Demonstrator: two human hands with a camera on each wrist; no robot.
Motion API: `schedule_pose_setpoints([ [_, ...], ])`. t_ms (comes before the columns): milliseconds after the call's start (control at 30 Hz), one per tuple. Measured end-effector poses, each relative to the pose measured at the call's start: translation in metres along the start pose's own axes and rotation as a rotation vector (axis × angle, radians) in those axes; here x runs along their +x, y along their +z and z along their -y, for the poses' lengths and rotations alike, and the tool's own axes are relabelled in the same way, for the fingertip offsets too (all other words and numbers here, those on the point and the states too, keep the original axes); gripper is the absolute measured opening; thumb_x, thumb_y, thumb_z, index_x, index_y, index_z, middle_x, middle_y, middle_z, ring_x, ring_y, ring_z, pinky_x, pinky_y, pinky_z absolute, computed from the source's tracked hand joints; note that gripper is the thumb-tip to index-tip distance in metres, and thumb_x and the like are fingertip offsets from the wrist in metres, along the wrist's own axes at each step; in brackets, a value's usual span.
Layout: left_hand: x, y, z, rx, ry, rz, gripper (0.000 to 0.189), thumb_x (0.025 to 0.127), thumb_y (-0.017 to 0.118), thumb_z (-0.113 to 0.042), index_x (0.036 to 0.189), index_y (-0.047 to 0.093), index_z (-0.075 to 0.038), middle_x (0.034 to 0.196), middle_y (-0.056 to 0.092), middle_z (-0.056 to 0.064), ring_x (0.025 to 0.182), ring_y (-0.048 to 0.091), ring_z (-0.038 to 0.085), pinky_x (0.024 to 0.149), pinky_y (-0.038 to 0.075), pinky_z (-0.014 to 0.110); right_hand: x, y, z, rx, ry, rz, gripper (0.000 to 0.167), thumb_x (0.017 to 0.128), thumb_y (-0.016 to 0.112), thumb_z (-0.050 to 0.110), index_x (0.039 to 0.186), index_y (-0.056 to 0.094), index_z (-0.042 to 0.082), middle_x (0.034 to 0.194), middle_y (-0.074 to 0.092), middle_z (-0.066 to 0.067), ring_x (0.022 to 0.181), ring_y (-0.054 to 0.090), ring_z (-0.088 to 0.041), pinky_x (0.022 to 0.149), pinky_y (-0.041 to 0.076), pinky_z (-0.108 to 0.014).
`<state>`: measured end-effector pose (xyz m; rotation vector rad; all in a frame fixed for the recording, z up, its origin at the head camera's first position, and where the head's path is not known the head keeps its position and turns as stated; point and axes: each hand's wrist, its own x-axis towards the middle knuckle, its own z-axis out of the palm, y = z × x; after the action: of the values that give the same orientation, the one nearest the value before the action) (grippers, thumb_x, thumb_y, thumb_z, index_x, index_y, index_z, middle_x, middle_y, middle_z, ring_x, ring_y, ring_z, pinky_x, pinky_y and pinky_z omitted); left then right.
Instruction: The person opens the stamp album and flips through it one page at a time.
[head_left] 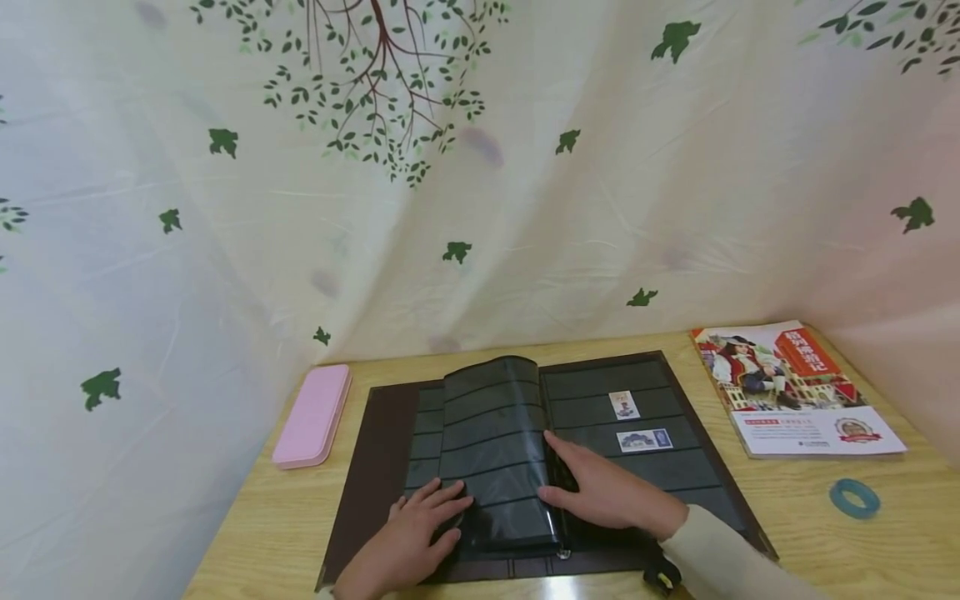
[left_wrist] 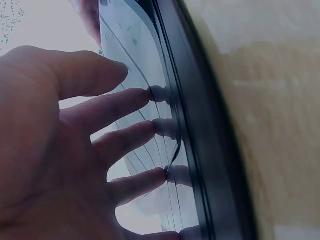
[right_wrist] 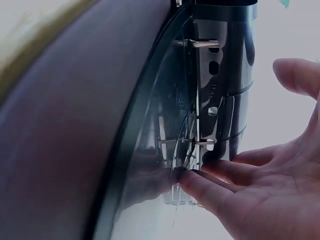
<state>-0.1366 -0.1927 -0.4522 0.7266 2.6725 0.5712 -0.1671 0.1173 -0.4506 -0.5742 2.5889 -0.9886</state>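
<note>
A stamp album [head_left: 390,425] with a dark brown cover lies open on the wooden table. One black pocket page [head_left: 495,450] bulges upward over its left half. Fingers spread, my left hand [head_left: 408,537] touches the lower left part of the pages; the left wrist view shows its fingertips on the glossy surface. My right hand [head_left: 607,487] rests by the spine, fingers extended against the bulging page's inner edge. Metal binder rings [right_wrist: 204,44] pass through punched holes in the right wrist view. Two stamps, a small upright one [head_left: 624,405] and a wider one [head_left: 645,440], sit on the right page.
A pink case [head_left: 313,415] lies left of the album. To the right are a colourful book [head_left: 795,383] and a blue-green ring [head_left: 855,498]. A small black object [head_left: 662,575] is partly visible by the right sleeve. A leaf-patterned curtain [head_left: 525,275] hangs behind the table.
</note>
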Motion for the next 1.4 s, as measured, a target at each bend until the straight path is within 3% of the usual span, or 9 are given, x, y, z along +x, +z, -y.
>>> schedule_pose_setpoints([
  [300, -0.001, -0.003, 0.004, -0.029, -0.012, 0.002, 0.045, 0.096, 0.054, -0.037, 0.139, 0.050, -0.023, 0.147, 0.038, 0.001, 0.136, 0.027, 0.036, 0.093, 0.025, 0.071, -0.002, -0.001, 0.004, -0.012, -0.015, -0.034, 0.085, 0.086, 0.058, 0.059, 0.152, 0.025, 0.019, 0.149, 0.033, -0.010, 0.131, 0.036, -0.032, 0.099, 0.034, -0.055],
  [500, -0.005, -0.005, 0.009, 0.007, -0.009, -0.084, 0.044, 0.097, 0.053, -0.035, 0.136, 0.052, -0.015, 0.135, 0.047, 0.007, 0.124, 0.040, 0.031, 0.092, 0.041, 0.052, -0.001, 0.002, 0.009, -0.049, -0.102, 0.000, 0.081, 0.087, 0.056, 0.059, 0.151, 0.026, 0.021, 0.151, 0.029, -0.003, 0.132, 0.035, -0.029, 0.098, 0.035, -0.054],
  [600, -0.006, -0.004, 0.010, 0.018, -0.012, -0.084, 0.042, 0.097, 0.053, -0.035, 0.134, 0.054, -0.014, 0.132, 0.047, 0.006, 0.120, 0.040, 0.029, 0.089, 0.043, 0.048, 0.000, 0.002, 0.010, -0.055, -0.108, 0.018, 0.080, 0.088, 0.055, 0.060, 0.151, 0.028, 0.019, 0.151, 0.030, -0.003, 0.132, 0.036, -0.029, 0.098, 0.035, -0.055],
  [833, -0.008, -0.004, 0.008, 0.002, -0.058, -0.028, 0.042, 0.097, 0.053, -0.038, 0.130, 0.059, -0.012, 0.134, 0.044, 0.009, 0.122, 0.036, 0.033, 0.090, 0.040, 0.054, 0.002, 0.001, 0.007, -0.024, -0.079, -0.002, 0.075, 0.088, 0.058, 0.054, 0.149, 0.032, 0.018, 0.150, 0.029, -0.007, 0.128, 0.040, -0.034, 0.094, 0.038, -0.057],
  [1100, -0.008, -0.004, 0.003, 0.031, -0.022, -0.051, 0.046, 0.097, 0.052, -0.037, 0.129, 0.058, -0.005, 0.142, 0.040, 0.012, 0.128, 0.034, 0.037, 0.092, 0.033, 0.062, 0.002, 0.004, 0.003, -0.029, -0.102, -0.026, 0.072, 0.090, 0.057, 0.052, 0.148, 0.032, 0.016, 0.151, 0.025, -0.006, 0.127, 0.041, -0.033, 0.091, 0.041, -0.055],
  [1300, -0.005, -0.002, -0.002, 0.038, -0.015, -0.004, 0.053, 0.097, 0.051, -0.041, 0.144, 0.043, -0.018, 0.151, 0.030, 0.009, 0.136, 0.025, 0.037, 0.096, 0.028, 0.065, 0.002, 0.008, 0.004, -0.060, -0.100, 0.002, 0.072, 0.091, 0.054, 0.055, 0.148, 0.033, 0.017, 0.150, 0.029, -0.007, 0.132, 0.032, -0.038, 0.096, 0.034, -0.061],
  [1400, -0.005, 0.000, -0.004, 0.032, -0.028, 0.048, 0.050, 0.096, 0.050, -0.044, 0.142, 0.046, -0.024, 0.151, 0.030, 0.007, 0.136, 0.026, 0.036, 0.095, 0.029, 0.065, 0.002, 0.008, 0.005, -0.058, -0.091, -0.010, 0.070, 0.091, 0.055, 0.053, 0.147, 0.035, 0.016, 0.148, 0.033, -0.008, 0.133, 0.030, -0.038, 0.098, 0.031, -0.061],
])
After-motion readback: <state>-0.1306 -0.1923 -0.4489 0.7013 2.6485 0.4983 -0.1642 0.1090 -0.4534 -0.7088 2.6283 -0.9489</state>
